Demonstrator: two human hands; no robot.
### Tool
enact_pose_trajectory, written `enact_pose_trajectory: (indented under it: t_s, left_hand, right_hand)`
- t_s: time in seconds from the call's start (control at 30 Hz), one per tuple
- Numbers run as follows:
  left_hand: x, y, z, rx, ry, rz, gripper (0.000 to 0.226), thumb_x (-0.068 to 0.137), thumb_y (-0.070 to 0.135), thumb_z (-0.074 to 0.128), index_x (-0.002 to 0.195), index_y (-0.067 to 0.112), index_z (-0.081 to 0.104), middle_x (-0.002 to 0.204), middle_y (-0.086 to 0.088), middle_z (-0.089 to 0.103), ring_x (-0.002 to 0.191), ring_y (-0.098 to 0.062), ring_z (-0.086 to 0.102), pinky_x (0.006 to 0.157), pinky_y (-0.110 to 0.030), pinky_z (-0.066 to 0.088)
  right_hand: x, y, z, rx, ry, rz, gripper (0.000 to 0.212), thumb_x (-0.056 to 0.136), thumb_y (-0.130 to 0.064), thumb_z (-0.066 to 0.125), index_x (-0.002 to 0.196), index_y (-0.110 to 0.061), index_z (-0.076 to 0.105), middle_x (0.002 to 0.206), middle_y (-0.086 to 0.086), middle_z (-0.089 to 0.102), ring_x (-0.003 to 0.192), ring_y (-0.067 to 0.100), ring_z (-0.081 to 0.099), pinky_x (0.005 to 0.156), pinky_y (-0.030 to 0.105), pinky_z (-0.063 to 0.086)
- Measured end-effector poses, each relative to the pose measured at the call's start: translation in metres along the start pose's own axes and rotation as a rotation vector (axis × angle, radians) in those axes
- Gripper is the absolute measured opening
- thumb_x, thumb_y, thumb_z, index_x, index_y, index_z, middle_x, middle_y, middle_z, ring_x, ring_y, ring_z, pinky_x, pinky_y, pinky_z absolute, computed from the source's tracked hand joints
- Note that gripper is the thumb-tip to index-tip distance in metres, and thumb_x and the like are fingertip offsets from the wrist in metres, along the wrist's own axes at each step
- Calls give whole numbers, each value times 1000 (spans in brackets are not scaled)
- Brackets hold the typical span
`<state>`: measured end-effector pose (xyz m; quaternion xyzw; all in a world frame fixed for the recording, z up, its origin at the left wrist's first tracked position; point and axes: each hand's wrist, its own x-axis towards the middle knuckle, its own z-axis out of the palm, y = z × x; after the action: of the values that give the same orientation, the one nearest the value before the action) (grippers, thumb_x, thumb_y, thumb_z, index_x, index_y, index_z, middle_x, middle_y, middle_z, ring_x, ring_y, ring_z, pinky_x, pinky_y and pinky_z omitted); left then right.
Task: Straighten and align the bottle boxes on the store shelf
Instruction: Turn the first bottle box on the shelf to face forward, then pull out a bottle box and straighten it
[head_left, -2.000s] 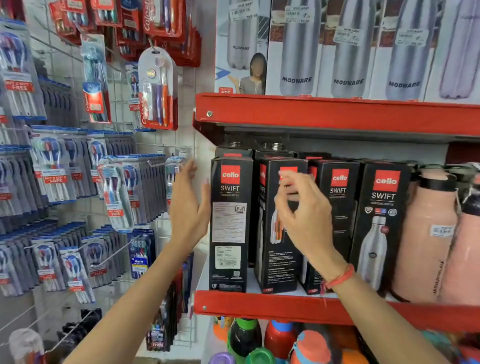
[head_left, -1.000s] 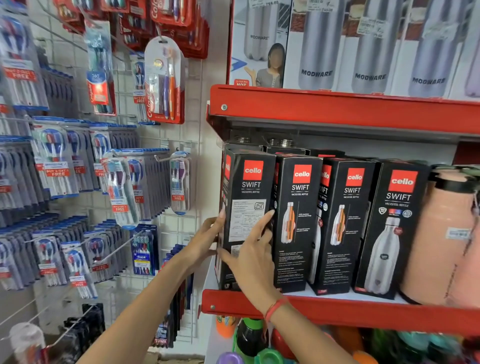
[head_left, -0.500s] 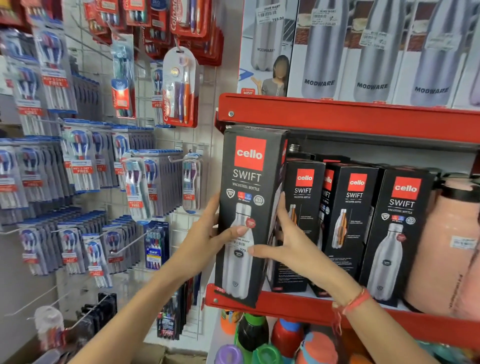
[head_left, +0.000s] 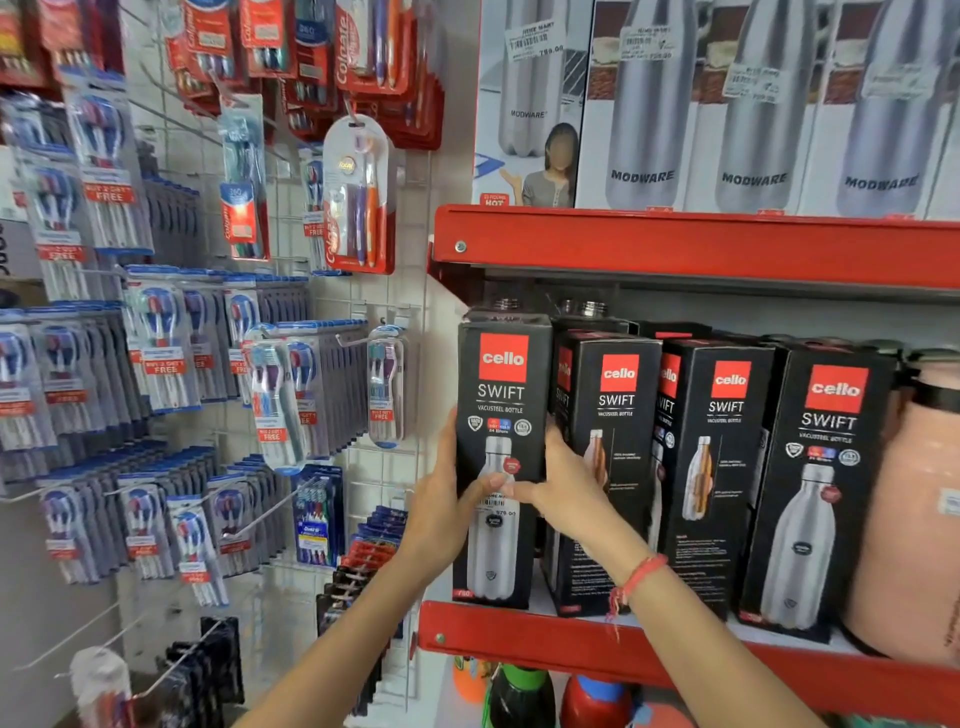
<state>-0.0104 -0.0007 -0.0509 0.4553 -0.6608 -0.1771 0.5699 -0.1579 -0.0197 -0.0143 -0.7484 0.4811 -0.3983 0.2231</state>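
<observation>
Store aisle, red shelf (head_left: 675, 244) | leftmost Cello Swift box (head_left: 501, 415) upright at shelf's left end, front-facing | left hand (head_left: 441, 499) and right hand (head_left: 563, 488) clasp its sides, thumbs on front | box between hands, long axis vertical; neighbouring boxes (head_left: 722, 467) angled right.

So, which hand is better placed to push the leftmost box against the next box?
Left hand: it lies on the leftmost box's free outer side. The right hand sits between it and the next box.

Bright, even light; soft blur
</observation>
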Motion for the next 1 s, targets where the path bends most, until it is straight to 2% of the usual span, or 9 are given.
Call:
enact_pose_trajectory:
  t_s: [0.17, 0.23, 0.3, 0.4, 0.47, 0.6, 0.7, 0.8, 1.0]
  left_hand:
    - [1, -22, 7, 27, -28, -17, 81, 93, 26, 59, 150, 42, 3, 129, 23, 56, 103, 23, 53, 81, -2, 43]
    - [2, -24, 6, 53, -4, -29, 81, 93, 23, 60, 149, 46, 5, 123, 26, 57, 95, 24, 55, 80, -7, 45]
    - [1, -23, 5, 63, 29, -40, 82, 91, 22, 63, 149, 47, 9, 123, 21, 59, 93, 22, 55, 84, -17, 49]
    - [-3, -19, 3, 74, 89, -60, 83, 86, 23, 70, 150, 36, 18, 136, 3, 57, 118, 1, 51, 99, -38, 49]
    - [-6, -13, 2, 177, 207, -19, 78, 84, 27, 72, 147, 26, 26, 137, -1, 52, 122, -7, 45, 100, -33, 45]
    - [-8, 12, 4, 254, 358, 205, 50, 87, 22, 69, 131, 16, 46, 121, 2, 46, 110, -4, 43, 91, -5, 34]
    - [-10, 31, 9, 201, 309, 265, 31, 91, 16, 63, 120, 17, 53, 116, 2, 49, 107, -14, 51, 88, -19, 46]
    - [-15, 43, 19, 139, 230, 245, 29, 92, 14, 60, 119, 18, 53, 115, 2, 53, 102, -14, 57, 88, -33, 51]
    - [-17, 57, 39, 50, 184, 244, 35, 93, 10, 59, 126, 16, 52, 123, 2, 57, 112, -1, 54, 96, -22, 49]
  right_hand:
    - [-4, 12, 15, -67, 97, 22, 84, 85, -18, 72, 153, -19, 23, 134, 2, 63, 128, 22, 53, 109, 31, 37]
    - [-7, 10, 15, -171, 161, -6, 76, 86, -25, 70, 150, -21, 30, 130, 2, 66, 130, 26, 51, 115, 38, 31]
    - [-14, 8, 10, -249, 315, -64, 59, 87, -31, 69, 141, -20, 48, 119, 3, 72, 112, 24, 65, 101, 38, 46]
    - [-26, 7, 0, -304, 664, -205, 36, 86, -25, 70, 120, -15, 63, 105, 3, 73, 86, 21, 69, 73, 32, 53]
    - [-29, 10, -5, -370, 800, -200, 47, 82, -22, 73, 125, -9, 57, 113, 11, 63, 97, 29, 60, 75, 37, 51]
    - [-27, 14, -7, -468, 664, 71, 91, 82, -38, 70, 151, -6, 19, 144, 26, 33, 119, 41, 42, 90, 47, 51]
    - [-30, 21, -8, -448, 549, 142, 104, 84, -45, 66, 154, -22, -6, 153, 29, 24, 120, 48, 51, 86, 50, 52]
    - [-33, 24, -10, -312, 534, 106, 104, 86, -41, 67, 152, -32, -13, 150, 32, 25, 113, 52, 56, 86, 51, 51]
    - [-55, 28, -41, -160, 581, -65, 108, 81, -47, 71, 151, -44, -12, 148, 27, 32, 111, 37, 58, 89, 44, 48]
